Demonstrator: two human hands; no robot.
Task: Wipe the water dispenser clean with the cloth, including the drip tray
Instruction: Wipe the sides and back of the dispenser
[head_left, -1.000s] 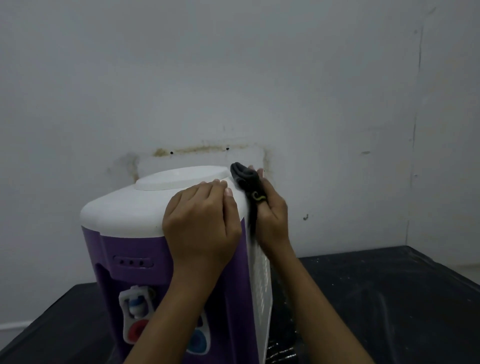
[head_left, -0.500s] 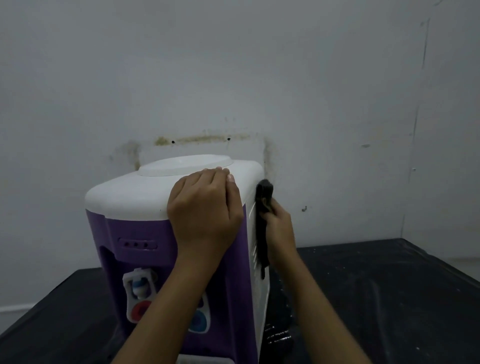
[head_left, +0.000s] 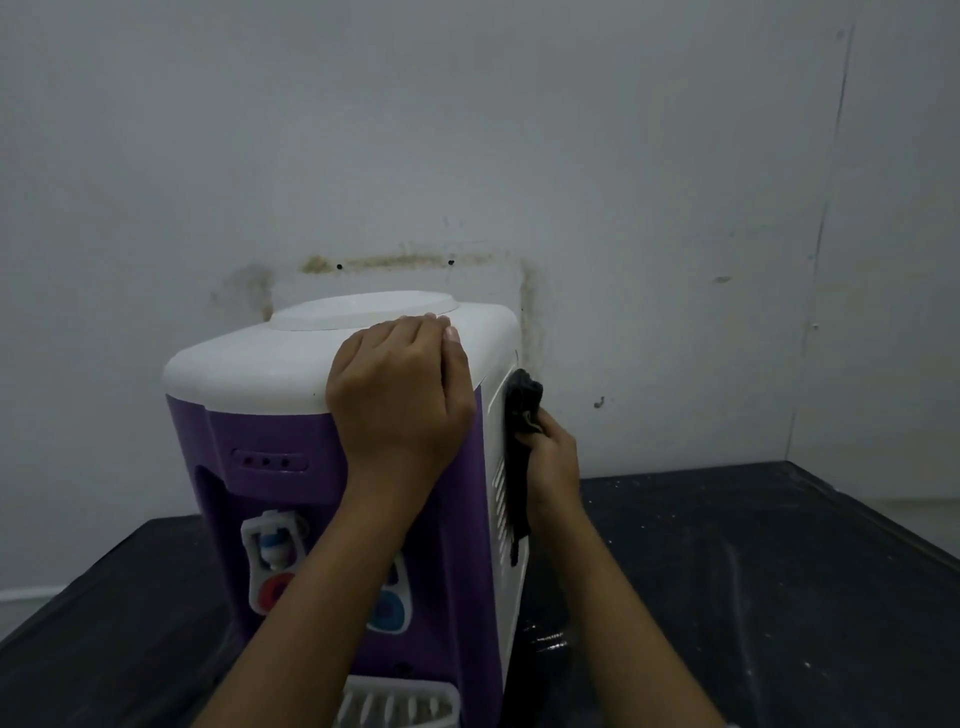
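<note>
A purple water dispenser (head_left: 270, 431) with a white top and white side panel stands on a black table, close to the wall. My left hand (head_left: 400, 395) rests on the front right part of its white lid, fingers laid over the top. My right hand (head_left: 553, 462) grips a dark cloth (head_left: 522, 410) and holds it against the vented white panel on the dispenser's right side; the cloth hangs down along the vents. The white slotted drip tray (head_left: 400, 701) shows at the bottom edge, below the taps (head_left: 272, 551), partly behind my left forearm.
The black table (head_left: 779, 571) stretches to the right and to the left of the dispenser, with light specks and a wet glint beside the base. A stained white wall (head_left: 623, 208) rises right behind the dispenser.
My right hand has slid the cloth from the dispenser's top right edge down onto the right side panel. My left hand has stayed on the lid.
</note>
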